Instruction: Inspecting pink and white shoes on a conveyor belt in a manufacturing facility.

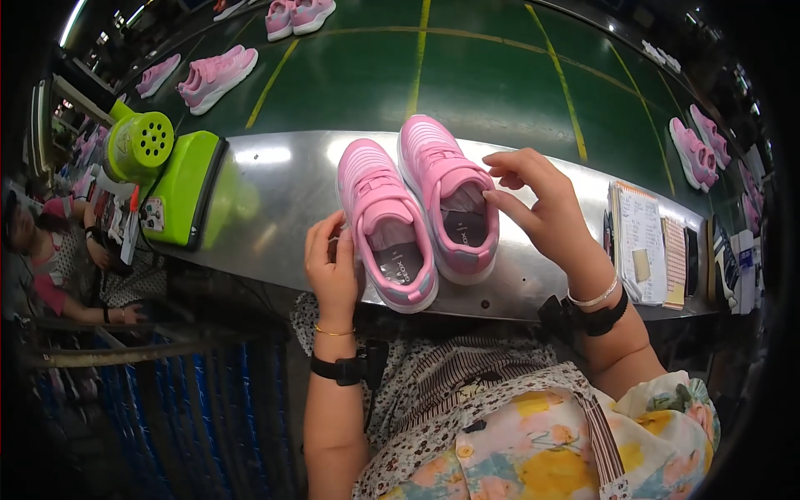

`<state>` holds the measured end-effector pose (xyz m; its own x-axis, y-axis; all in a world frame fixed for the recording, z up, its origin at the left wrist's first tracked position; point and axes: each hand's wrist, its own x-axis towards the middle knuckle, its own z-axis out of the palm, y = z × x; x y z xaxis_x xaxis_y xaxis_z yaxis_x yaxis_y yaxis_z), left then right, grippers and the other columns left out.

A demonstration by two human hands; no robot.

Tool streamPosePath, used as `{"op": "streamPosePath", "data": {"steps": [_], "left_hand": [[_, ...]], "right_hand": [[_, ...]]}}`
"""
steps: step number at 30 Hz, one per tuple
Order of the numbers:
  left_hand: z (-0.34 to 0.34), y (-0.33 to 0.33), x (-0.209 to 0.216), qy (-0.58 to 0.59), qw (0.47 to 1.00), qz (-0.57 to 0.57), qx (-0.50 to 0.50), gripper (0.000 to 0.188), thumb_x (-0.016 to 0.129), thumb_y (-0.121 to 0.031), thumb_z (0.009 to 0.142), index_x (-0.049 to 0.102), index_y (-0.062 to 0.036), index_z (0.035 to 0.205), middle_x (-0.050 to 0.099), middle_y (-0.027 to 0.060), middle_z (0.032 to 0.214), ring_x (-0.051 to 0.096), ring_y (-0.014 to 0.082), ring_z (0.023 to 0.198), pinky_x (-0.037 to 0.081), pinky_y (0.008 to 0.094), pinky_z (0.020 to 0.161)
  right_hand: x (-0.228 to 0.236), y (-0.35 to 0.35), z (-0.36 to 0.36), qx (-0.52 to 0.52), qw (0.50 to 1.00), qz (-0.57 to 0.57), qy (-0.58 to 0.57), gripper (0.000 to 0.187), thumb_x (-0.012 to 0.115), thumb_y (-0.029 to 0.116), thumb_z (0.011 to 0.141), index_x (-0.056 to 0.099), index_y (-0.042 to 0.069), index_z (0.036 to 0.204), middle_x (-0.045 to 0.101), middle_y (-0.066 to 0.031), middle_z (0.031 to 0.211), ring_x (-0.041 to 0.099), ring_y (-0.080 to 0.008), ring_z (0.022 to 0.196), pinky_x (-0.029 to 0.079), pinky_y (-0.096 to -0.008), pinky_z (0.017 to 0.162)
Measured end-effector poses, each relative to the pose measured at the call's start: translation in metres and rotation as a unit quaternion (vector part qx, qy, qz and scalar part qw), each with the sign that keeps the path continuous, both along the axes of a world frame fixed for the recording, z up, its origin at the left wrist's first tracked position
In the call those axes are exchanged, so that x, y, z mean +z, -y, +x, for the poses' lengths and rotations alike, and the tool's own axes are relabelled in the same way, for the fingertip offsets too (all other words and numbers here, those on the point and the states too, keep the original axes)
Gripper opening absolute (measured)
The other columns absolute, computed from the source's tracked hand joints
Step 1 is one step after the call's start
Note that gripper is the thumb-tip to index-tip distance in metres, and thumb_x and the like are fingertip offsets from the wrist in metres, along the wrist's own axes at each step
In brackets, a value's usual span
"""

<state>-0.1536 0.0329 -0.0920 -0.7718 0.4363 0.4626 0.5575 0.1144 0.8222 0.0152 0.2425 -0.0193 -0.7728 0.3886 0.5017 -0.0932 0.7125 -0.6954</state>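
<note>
A pair of pink sneakers stands side by side on the metal bench, toes pointing away from me. The left sneaker [377,179] sits slightly nearer to me than the right sneaker [443,158]. Both have a strap across the top, a white sole and a dark insole. My left hand [330,271] is beside the left sneaker's outer side, fingers loosely bent and apart, gripping nothing. On the other side, my right hand [537,200] has its thumb close to the right sneaker's collar. Its fingers are spread, and whether the thumb touches the shoe I cannot tell.
A bright green machine [185,187] stands on the bench at left. Papers [646,242] lie at right. Beyond the metal bench [287,175], a green surface [483,75] with yellow lines carries more pink shoes [218,77]. Another person [62,258] is at far left.
</note>
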Motion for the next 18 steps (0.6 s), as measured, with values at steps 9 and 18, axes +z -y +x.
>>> {"op": "streamPosePath", "data": {"steps": [9, 18], "left_hand": [[0.0, -0.025, 0.066, -0.282, 0.94, -0.129, -0.143, 0.035, 0.072, -0.008, 0.065, 0.065, -0.0062, 0.1, 0.06, 0.0066, 0.101, 0.054, 0.026, 0.093, 0.045, 0.0354, 0.081], [-0.019, -0.042, 0.081, -0.316, 0.931, -0.12, -0.136, 0.025, 0.072, -0.01, 0.065, 0.068, -0.0064, 0.089, 0.063, 0.0064, 0.081, 0.058, 0.0253, 0.078, 0.047, 0.0345, 0.071]], "right_hand": [[-0.023, -0.014, -0.03, 0.065, 0.997, 0.028, -0.036, 0.04, 0.071, 0.011, 0.07, 0.059, 0.008, 0.108, 0.057, -0.0087, 0.108, 0.054, -0.0271, 0.101, 0.044, -0.0353, 0.088], [-0.016, -0.032, -0.064, 0.078, 0.991, 0.062, -0.093, 0.02, 0.071, 0.016, 0.071, 0.069, 0.01, 0.089, 0.065, -0.0065, 0.084, 0.061, -0.0258, 0.079, 0.049, -0.0343, 0.072]]}}
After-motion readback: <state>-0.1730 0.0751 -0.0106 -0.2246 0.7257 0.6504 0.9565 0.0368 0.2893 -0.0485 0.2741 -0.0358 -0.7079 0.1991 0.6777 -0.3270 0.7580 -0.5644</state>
